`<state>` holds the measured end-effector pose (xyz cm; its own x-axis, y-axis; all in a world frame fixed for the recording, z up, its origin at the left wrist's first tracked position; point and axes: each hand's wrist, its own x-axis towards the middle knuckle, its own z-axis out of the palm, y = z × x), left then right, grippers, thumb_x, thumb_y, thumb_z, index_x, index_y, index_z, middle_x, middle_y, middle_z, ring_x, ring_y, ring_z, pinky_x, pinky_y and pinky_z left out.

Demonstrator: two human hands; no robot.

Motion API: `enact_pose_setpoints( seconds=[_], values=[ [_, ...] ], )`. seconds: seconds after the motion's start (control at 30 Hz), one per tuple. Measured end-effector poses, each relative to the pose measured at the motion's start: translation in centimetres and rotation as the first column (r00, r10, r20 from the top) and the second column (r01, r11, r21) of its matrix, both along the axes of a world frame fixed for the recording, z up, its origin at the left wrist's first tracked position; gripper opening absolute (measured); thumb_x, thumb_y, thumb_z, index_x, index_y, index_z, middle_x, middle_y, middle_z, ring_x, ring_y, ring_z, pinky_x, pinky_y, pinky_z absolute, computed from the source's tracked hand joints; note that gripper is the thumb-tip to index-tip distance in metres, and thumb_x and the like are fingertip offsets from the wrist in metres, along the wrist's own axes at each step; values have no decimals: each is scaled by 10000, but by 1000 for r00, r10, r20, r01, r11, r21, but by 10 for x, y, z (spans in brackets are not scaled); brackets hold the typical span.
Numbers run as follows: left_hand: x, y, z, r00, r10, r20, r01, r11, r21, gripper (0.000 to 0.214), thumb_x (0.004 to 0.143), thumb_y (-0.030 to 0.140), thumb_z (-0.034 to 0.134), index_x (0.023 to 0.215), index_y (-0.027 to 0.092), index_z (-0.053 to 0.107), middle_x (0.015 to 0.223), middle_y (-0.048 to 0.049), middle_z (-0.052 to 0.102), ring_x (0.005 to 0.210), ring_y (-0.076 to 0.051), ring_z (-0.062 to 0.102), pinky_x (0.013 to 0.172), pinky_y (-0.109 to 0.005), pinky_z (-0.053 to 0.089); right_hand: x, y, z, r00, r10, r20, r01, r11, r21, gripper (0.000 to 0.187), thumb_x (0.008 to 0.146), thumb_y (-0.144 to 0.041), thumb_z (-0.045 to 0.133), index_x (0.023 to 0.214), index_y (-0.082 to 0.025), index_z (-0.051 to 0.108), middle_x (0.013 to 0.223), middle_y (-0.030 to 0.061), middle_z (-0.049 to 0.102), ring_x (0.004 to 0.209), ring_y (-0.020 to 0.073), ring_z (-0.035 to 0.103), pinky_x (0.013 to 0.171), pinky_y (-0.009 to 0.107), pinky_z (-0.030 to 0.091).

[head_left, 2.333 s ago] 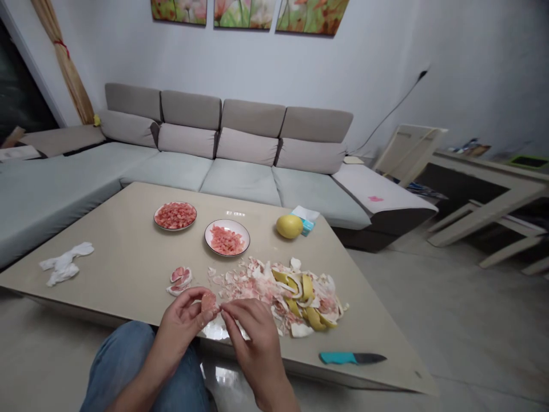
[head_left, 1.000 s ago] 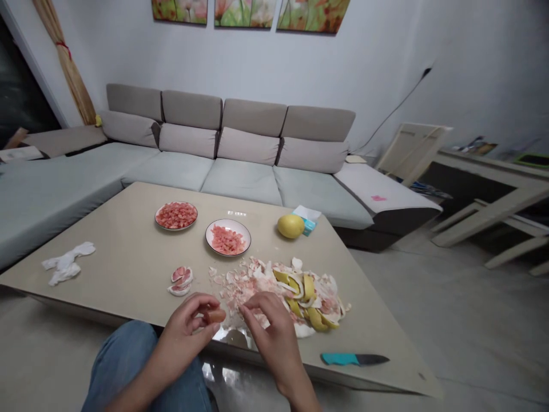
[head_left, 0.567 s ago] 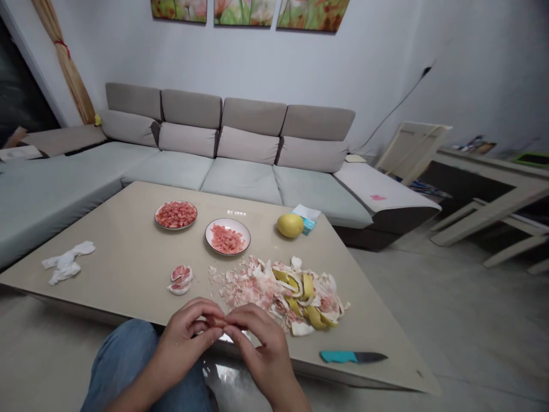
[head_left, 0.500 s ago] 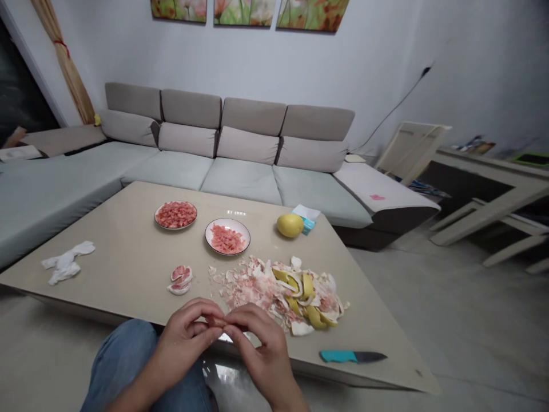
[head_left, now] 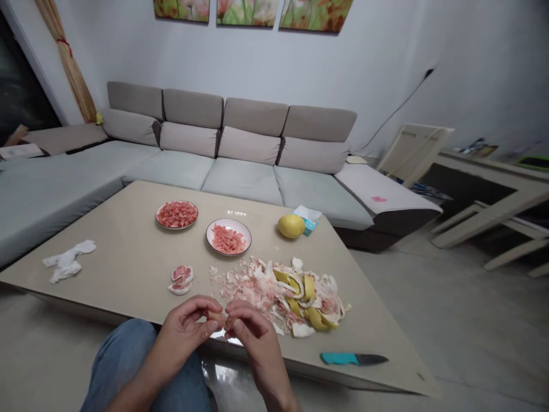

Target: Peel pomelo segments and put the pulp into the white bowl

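Two bare hands at the near edge of the surface (head_left: 128,246), with pulp being parted from a piece of citrus. The left hand (head_left: 189,323) pinches the piece (head_left: 215,319) between thumb and bent fingers, its grip nearly closed. The right hand (head_left: 253,335) has thumb and fingertips drawn together just beside the piece; whether its grip has hold of the piece or of a shred cannot be told. Beyond the left hand lie pith-edged segments (head_left: 181,280); beyond the right, a heap of peel (head_left: 295,292) and loose skin. Farther off stand a heaped plate (head_left: 163,225) and a half-filled plate (head_left: 241,230), both bearing red pulp. A yellow fruit (head_left: 291,226) sits against a tissue pack (head_left: 309,227), and a knife (head_left: 354,359) lies near the right edge. The step in hand is judged to be the stripping of skin from the piece; the next move would call for a steady left grip and a light, peeling pull from the right, lest the soft pulp break.
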<state>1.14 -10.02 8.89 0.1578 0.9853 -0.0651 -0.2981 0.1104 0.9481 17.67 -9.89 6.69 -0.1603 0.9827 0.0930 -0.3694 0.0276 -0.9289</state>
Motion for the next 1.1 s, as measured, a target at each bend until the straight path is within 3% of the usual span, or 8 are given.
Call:
enact_pose_setpoints(
  seconds=[0.07, 0.17, 0.33, 0.53, 0.77, 0.97, 1.1],
  values=[
    [1, 0, 0, 1000, 1, 10, -1, 1000, -29, 222, 709, 282, 786, 884, 169, 710, 879, -47, 693, 822, -170, 646, 783, -249, 517, -3, 0, -5, 993, -1, -116, -12, 994, -112, 200, 751, -396, 759, 821, -210, 733, 970, 36, 599, 694, 113, 554, 617, 238, 499],
    [1, -1, -2, 999, -12, 42, 15, 997, -74, 240, 716, 286, 782, 908, 164, 704, 860, -52, 709, 810, -173, 655, 777, -256, 520, -9, -1, -10, 950, 25, -310, -112, 958, -266, 267, 689, -413, 809, 827, -202, 719, 785, 1, 561, 625, 92, 489, 549, 189, 447],
    [0, -1, -4, 996, -26, 88, 34, 995, -93, 238, 737, 293, 765, 923, 164, 693, 868, -54, 703, 835, -179, 652, 792, -271, 525, -17, -1, -12, 869, 30, -495, -215, 922, -321, 209, 726, -339, 798, 743, -185, 658, 738, -24, 474, 583, 68, 386, 493, 139, 362],
    [-3, 0, -6, 995, -45, 87, 53, 995, -90, 217, 743, 283, 758, 906, 162, 682, 870, -53, 684, 850, -188, 642, 799, -285, 524, -19, 1, -7, 854, 78, -514, -268, 913, -306, 251, 732, -330, 794, 700, -166, 605, 667, -49, 411, 497, 43, 245, 435, 117, 287],
    [-5, 4, -11, 992, -102, 70, 107, 991, -76, 210, 759, 287, 743, 918, 169, 672, 888, -62, 668, 861, -195, 624, 803, -310, 516, -18, 3, -8, 801, 55, -596, -331, 870, -365, 226, 706, -286, 820, 747, -163, 634, 685, -46, 472, 452, 9, 214, 385, 78, 279],
    [-8, 14, -14, 993, -98, 68, 105, 988, -114, 208, 737, 304, 762, 876, 173, 680, 847, -41, 654, 819, -169, 606, 768, -286, 519, -17, 15, -27, 800, -58, -597, -257, 867, -428, 231, 689, -272, 828, 762, -167, 635, 715, -36, 503, 438, 4, 245, 360, 72, 281],
    [-6, 45, -29, 992, -43, 115, 60, 986, -152, 261, 701, 332, 789, 882, 171, 692, 847, -39, 660, 831, -175, 611, 787, -304, 530, -12, 42, -35, 898, -66, -435, -122, 912, -391, 235, 729, -333, 789, 774, -171, 625, 712, -34, 502, 443, 18, 260, 363, 105, 259]
  ],
)
